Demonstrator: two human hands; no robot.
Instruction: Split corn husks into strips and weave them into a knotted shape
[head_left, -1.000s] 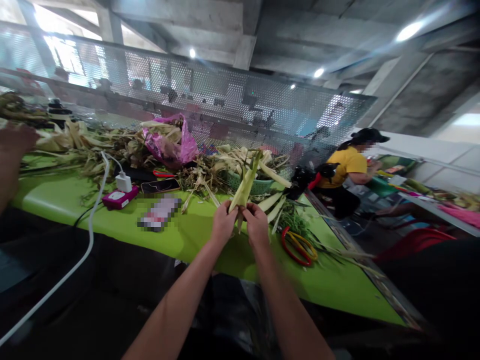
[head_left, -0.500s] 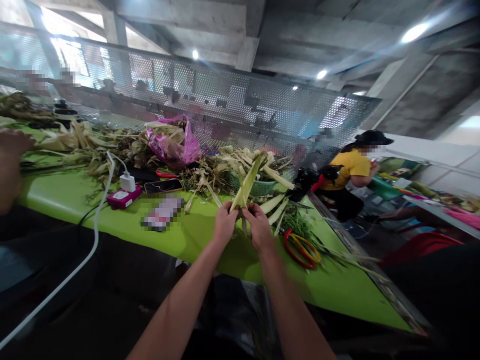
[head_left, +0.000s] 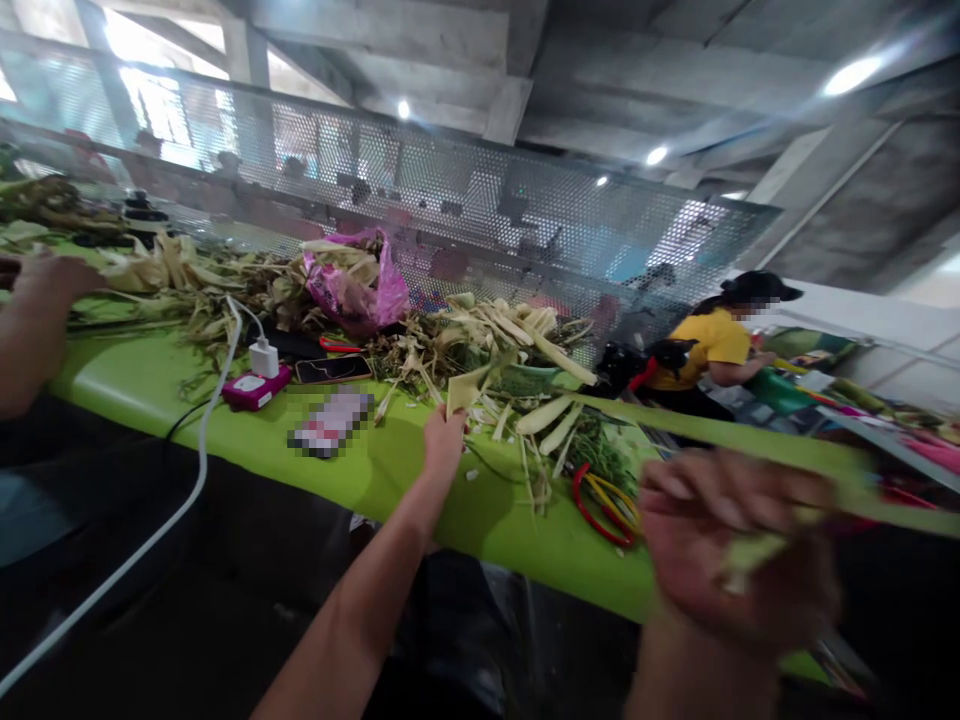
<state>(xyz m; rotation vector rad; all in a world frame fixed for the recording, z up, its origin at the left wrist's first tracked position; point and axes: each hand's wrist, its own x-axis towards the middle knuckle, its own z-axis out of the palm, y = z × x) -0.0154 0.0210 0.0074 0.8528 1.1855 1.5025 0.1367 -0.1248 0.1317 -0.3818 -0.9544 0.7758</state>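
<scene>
My left hand (head_left: pixel 445 440) is closed on the base of a pale green corn husk (head_left: pixel 463 392), above the table's middle. Close to the camera at the right is my right hand (head_left: pixel 739 530), blurred and curled round a long green leaf strip (head_left: pixel 697 425). That strip runs leftward over the table and out past the right edge. Between the hands lie loose pale husks (head_left: pixel 546 414), a green leafy bunch (head_left: pixel 600 445) and a tool with red and yellow handles (head_left: pixel 607 505), partly behind my right hand.
Dried husks (head_left: pixel 277 290) and a pink plastic bag (head_left: pixel 360 290) line the back of the green table (head_left: pixel 397 480). A green basket (head_left: pixel 529 380) holds more husks. A white cable (head_left: pixel 199 480) crosses the left. Another person's hand (head_left: pixel 60 275) rests at far left; someone in yellow (head_left: pixel 709 335) is at right.
My hands, which were together on the husk, have come far apart. My right hand has swung right and toward the camera with a leaf strip; my left hand stays over the table.
</scene>
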